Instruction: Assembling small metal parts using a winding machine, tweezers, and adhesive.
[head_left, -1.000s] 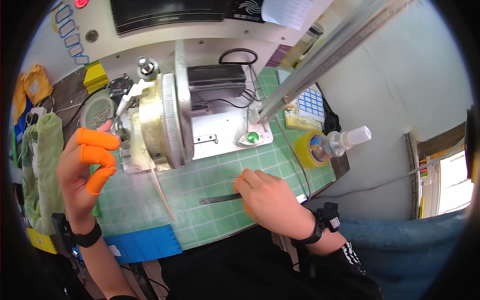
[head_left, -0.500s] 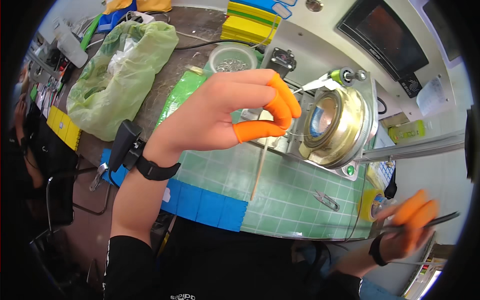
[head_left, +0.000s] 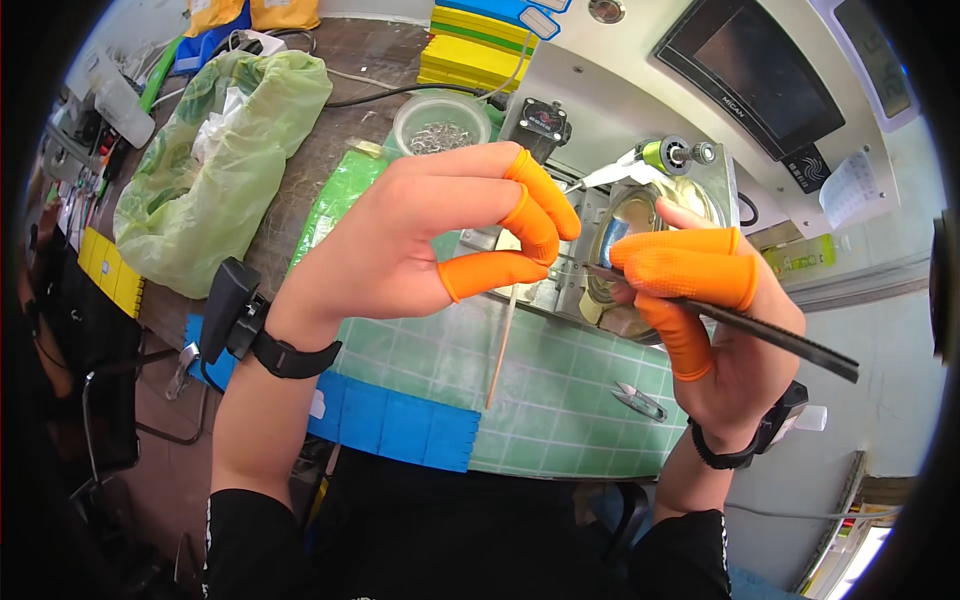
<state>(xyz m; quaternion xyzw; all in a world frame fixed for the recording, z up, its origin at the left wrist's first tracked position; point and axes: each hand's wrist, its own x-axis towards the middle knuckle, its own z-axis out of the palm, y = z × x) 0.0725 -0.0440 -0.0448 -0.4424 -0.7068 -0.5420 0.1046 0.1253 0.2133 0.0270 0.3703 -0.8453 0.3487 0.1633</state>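
Note:
My left hand (head_left: pixel 430 230), with orange finger cots on several fingers, is closed in a pinch over the machine bed. A fine wire-like strand seems to run from its fingertips; it is barely visible. My right hand (head_left: pixel 745 315), also in orange finger cots, grips dark tweezers (head_left: pixel 790 340). Their tips point left, a short gap from the left fingertips. Behind the right fingers stands a round brass-coloured machine part (head_left: pixel 697 196), now partly covered. A white-tipped nozzle (head_left: pixel 610 172) with a green ring reaches in above the hands.
A thin wooden stick (head_left: pixel 502 350) and small snips (head_left: pixel 640 402) lie on the green mat (head_left: pixel 560 420). Blue strips (head_left: pixel 390 412) line its near edge. A round tub (head_left: pixel 440 125) of small metal pieces stands behind my left hand, with a green bag (head_left: pixel 220 170) further left.
My right hand has come up from the lower right with the tweezers and is now beside my left fingertips. My left hand keeps its pinch; the whole view has shifted slightly.

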